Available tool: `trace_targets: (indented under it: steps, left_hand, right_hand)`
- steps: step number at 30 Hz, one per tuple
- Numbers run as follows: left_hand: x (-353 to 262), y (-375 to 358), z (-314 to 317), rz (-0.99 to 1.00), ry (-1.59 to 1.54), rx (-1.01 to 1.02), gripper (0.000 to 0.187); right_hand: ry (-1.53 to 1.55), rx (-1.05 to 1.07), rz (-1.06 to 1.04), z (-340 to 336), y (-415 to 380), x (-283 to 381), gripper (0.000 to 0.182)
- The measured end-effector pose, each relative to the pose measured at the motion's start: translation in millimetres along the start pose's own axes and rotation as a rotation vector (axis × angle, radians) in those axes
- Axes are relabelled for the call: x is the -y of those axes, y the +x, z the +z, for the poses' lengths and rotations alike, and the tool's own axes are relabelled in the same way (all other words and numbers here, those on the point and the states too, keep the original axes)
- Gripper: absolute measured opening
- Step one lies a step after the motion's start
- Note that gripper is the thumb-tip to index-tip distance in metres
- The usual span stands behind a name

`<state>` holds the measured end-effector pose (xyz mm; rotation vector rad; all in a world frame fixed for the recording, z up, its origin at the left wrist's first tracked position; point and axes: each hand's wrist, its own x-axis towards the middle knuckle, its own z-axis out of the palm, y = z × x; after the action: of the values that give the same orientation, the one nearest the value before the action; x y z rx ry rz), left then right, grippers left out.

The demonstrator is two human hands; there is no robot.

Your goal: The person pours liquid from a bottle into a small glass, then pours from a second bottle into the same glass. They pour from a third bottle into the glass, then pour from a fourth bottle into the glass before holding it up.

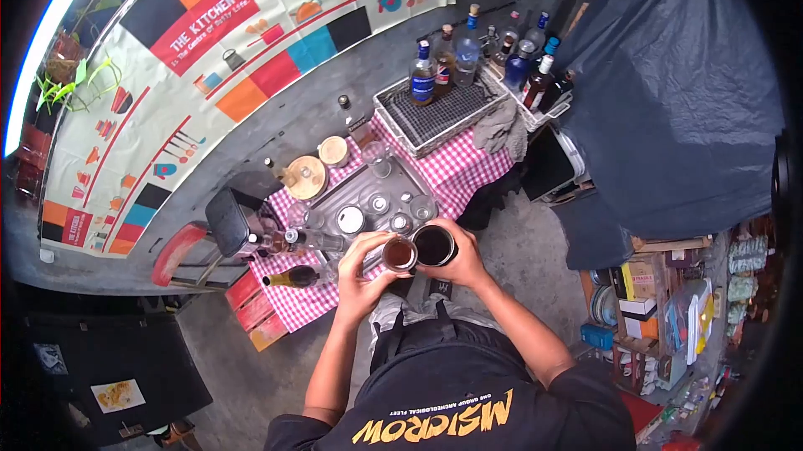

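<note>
My left hand [362,274] is wrapped round a glass [399,254] that holds reddish-brown liquid. Right beside it, my right hand [465,263] grips a dark cup [435,245] with a silvery rim and a very dark inside. The two rims are side by side in front of my body, the glass on the left. Just beyond my hands, a grey metal tray [339,191] carries several clear glasses [379,203] and a white-topped jar [350,219]. A clear bottle [322,240] lies toward my left hand, near a dark bottle with a gold neck [294,276].
Red-and-white checked cloth [447,175] covers the table. Two wooden-lidded jars [305,177] stand behind the tray. At the back right, a wicker-edged tray [400,132] and several liquor bottles [467,58] sit beside a grey towel [502,129]. Loaded shelves [661,317] stand to my right.
</note>
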<state>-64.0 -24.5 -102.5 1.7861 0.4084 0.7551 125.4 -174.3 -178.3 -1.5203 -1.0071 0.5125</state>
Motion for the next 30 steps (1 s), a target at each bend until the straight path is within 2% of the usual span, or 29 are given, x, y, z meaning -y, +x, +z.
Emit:
trace_targets:
  steps: [7,18,30]
  left_hand:
    - [-17.0,21.3,29.7,0.098,0.032,0.111,0.057]
    - [-27.9,42.0,53.0,0.161,0.068,0.208,0.057]
    - [-32.6,55.8,60.3,0.214,0.071,0.274,0.058]
  right_hand:
    - [0.049,-0.016,-0.103,-23.3,-7.4,21.3,0.080]
    - [0.157,-0.027,0.013,-41.5,-15.3,44.3,0.085]
    - [0.201,-0.038,-0.005,-52.7,-16.0,53.4,0.086]
